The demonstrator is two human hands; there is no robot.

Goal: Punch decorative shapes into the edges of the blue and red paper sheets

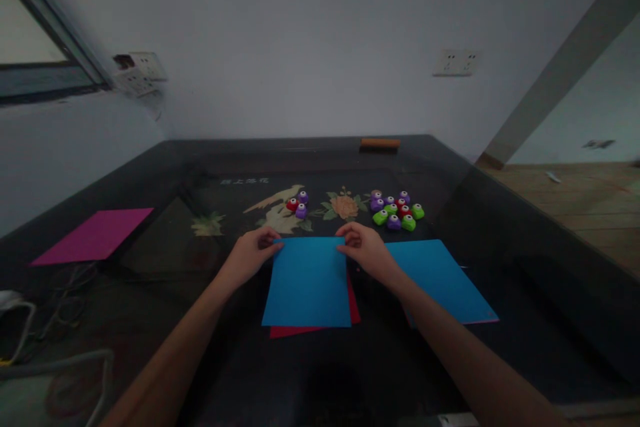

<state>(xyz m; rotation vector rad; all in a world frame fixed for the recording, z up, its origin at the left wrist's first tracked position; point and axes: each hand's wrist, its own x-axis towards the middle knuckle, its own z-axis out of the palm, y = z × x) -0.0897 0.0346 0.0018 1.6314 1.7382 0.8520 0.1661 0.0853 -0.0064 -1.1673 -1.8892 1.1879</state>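
Observation:
A square sheet of blue paper (309,283) is in front of me, its far corners pinched by my two hands. My left hand (254,253) has thumb and fingers closed on the far left corner. At the far right corner, my right hand (366,250) grips the same sheet between thumb and fingers. Under it lies a sheet of red paper (354,303), showing only along the right and near edges. Beneath my right forearm rests another blue sheet (440,280), with a thin pinkish edge below it. Whether the held sheet touches the red one throughout, I cannot tell.
Several purple, red and green eye-topped pieces (394,212) cluster beyond my right hand; 3 more (300,205) sit farther left. A magenta sheet (97,235) lies left on the dark table (225,367). An orange-brown bar (380,143) is near the back edge. Cables (65,297) lie at left.

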